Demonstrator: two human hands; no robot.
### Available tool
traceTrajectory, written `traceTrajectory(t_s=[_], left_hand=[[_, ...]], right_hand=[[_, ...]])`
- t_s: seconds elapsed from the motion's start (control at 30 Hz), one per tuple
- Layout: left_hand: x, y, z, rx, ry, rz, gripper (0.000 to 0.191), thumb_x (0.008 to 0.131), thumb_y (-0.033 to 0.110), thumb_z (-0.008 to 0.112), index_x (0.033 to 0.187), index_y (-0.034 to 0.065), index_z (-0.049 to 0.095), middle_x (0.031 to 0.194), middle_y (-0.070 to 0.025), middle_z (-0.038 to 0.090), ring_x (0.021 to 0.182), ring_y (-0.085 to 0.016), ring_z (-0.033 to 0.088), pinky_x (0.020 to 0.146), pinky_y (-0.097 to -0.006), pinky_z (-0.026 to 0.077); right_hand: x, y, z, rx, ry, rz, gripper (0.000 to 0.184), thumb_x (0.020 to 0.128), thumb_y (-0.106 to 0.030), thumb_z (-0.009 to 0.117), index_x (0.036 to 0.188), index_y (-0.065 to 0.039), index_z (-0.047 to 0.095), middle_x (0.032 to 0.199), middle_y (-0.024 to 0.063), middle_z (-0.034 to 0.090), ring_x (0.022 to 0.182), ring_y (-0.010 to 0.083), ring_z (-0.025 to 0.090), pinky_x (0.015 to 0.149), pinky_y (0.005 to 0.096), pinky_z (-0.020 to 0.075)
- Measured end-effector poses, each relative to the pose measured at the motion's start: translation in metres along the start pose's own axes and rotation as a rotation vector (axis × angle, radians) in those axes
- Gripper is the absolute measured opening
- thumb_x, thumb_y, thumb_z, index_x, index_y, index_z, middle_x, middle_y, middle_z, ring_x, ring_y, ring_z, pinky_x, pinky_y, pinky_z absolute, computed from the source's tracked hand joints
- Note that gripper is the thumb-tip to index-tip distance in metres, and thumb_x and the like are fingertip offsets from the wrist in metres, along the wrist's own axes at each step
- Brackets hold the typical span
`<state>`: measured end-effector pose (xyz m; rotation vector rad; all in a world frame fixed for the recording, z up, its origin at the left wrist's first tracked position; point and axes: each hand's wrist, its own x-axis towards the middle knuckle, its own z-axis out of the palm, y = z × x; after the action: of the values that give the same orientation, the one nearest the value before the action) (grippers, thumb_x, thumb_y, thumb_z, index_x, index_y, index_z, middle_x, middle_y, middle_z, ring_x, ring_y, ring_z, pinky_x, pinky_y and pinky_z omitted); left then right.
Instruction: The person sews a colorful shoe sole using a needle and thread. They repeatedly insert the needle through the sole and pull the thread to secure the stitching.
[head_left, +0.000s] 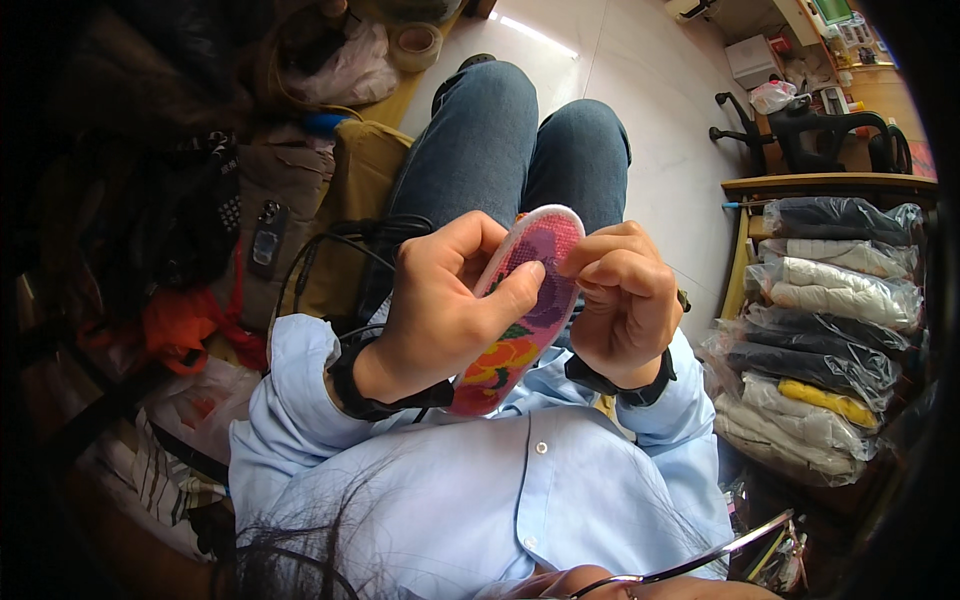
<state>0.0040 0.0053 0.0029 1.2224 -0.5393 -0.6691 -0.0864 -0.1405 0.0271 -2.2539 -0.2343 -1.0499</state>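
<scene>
An embroidered shoe insole (501, 352), pink with a purple motif, orange flowers, green leaves and a white edge, is held tilted above my lap. My left hand (457, 300) grips it from the left, with the thumb flat on the stitched face and the fingers behind it. At the insole's upper right edge is my right hand (622, 292), its thumb and index finger pinched together. Whether a needle or thread is between those fingertips is too small to tell. Both wrists wear black bands.
Black cables (382, 225) lie left of my knees. Farther left are a phone (268, 238) on grey-brown fabric and a red bag (180, 322). A tape roll (415, 46) sits at the upper left. Folded garments in clear plastic (832, 292) are stacked at right, below a black chair (817, 139).
</scene>
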Motion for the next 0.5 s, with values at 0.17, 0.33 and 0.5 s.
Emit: traceTrajectory(t_s=[0.17,0.33,0.5], left_hand=[[-0.002,0.0,0.0,-0.005,0.017,0.036,0.014,0.087,0.008,0.072,0.085,-0.0014,0.062,0.072,-0.0046,0.068,0.065,-0.003,0.06,0.058,-0.0212,0.048],[-0.002,0.001,-0.003,-0.052,0.068,0.058,0.015,0.087,0.008,0.072,0.084,-0.0017,0.062,0.073,-0.0049,0.069,0.065,-0.004,0.06,0.059,-0.0209,0.049],[-0.001,0.002,-0.006,-0.042,0.037,0.073,0.015,0.087,0.008,0.072,0.085,-0.0017,0.062,0.074,-0.0055,0.069,0.067,-0.004,0.062,0.06,-0.0208,0.05]], right_hand=[[0.003,-0.006,-0.002,0.068,-0.005,0.06,0.029,0.071,0.015,0.072,0.093,0.004,0.057,0.077,0.0135,0.062,0.063,0.0199,0.06,0.055,0.0259,0.0492],[0.006,-0.013,-0.012,-0.091,-0.082,0.066,0.035,0.068,0.023,0.069,0.098,0.004,0.066,0.088,0.0141,0.06,0.066,0.017,0.056,0.057,0.0253,0.0448],[0.007,-0.015,-0.017,-0.286,-0.186,-0.013,0.052,0.043,0.007,0.067,0.095,0.003,0.07,0.082,0.0119,0.056,0.066,0.0233,0.055,0.053,0.0305,0.0472]])
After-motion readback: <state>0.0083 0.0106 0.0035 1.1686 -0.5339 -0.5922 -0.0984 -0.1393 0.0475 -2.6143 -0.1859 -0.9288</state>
